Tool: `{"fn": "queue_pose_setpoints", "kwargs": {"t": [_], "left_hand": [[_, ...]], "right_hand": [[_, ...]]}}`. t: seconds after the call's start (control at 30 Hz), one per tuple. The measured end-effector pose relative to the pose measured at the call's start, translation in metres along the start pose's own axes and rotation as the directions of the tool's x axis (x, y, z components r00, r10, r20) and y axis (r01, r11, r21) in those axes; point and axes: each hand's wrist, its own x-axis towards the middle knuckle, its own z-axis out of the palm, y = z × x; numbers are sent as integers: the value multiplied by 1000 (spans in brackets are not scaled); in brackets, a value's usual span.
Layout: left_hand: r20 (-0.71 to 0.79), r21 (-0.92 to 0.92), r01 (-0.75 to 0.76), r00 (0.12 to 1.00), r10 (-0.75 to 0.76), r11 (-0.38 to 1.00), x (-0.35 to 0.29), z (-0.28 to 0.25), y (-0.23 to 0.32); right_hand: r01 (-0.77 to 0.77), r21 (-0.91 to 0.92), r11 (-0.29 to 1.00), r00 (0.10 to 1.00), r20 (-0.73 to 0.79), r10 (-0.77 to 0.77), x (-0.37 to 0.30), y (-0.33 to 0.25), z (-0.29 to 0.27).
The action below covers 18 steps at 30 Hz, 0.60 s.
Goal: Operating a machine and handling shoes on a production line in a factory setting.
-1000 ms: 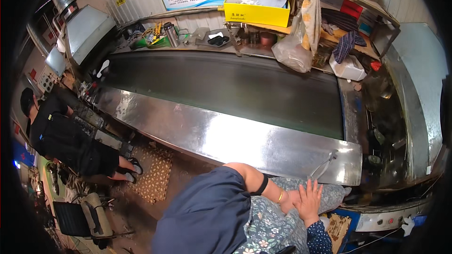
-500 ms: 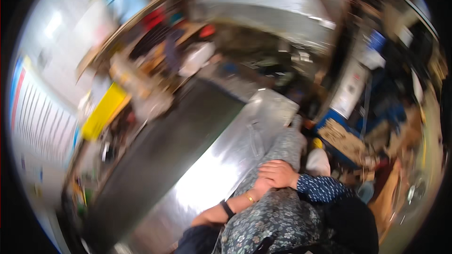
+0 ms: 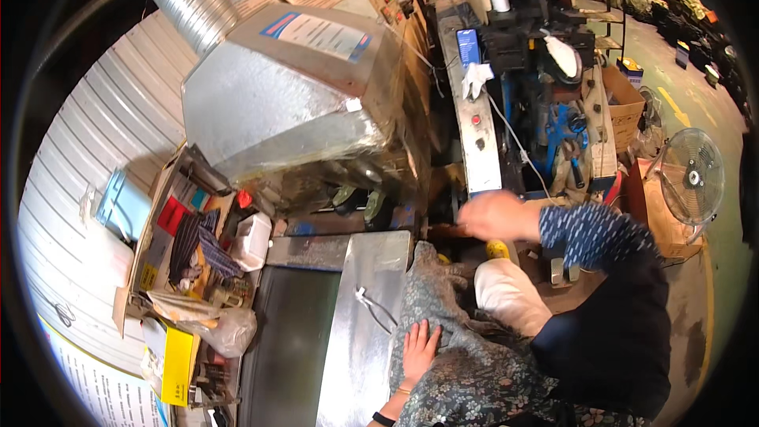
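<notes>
My left hand (image 3: 420, 352) lies open and flat, fingers slightly apart, on the floral apron (image 3: 466, 379) over my thigh. Raised in front of me at the right is my right hand (image 3: 500, 216), smeared by motion; its fingers are not clear, and I see nothing held. Beside my left thigh, a pair of pincers (image 3: 376, 310) rests on the shiny metal tabletop (image 3: 348, 364). A dark belt (image 3: 288, 340) runs along that tabletop's left side. Greenish shoe-like things (image 3: 371, 204) sit ahead, under the edge of a metal hood (image 3: 261, 103).
A cluttered shelf (image 3: 170, 269) with cloths, a yellow box (image 3: 180, 364) and a white container (image 3: 251, 241) borders the belt. To the right, a machine (image 3: 545, 87) has a white rail (image 3: 476, 142) carrying a blue box (image 3: 468, 46) and white cloth (image 3: 476, 79). Further right stands a fan (image 3: 696, 174).
The view has swung toward the hood and machine. My hands, clasped together on my lap before, have parted: the right has lifted forward, while the left stays on the apron.
</notes>
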Motion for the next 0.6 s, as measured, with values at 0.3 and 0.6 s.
{"fn": "queue_pose_setpoints", "kwargs": {"t": [0.3, 0.6], "left_hand": [[-32, 171, 11, 999, -6, 985, 13, 12, 3], [1, 222, 30, 1000, -31, 975, 9, 20, 3]], "right_hand": [[-989, -148, 9, 63, -369, 927, -18, 199, -231], [-981, -153, 117, 184, -562, 806, -46, 177, -181]]}}
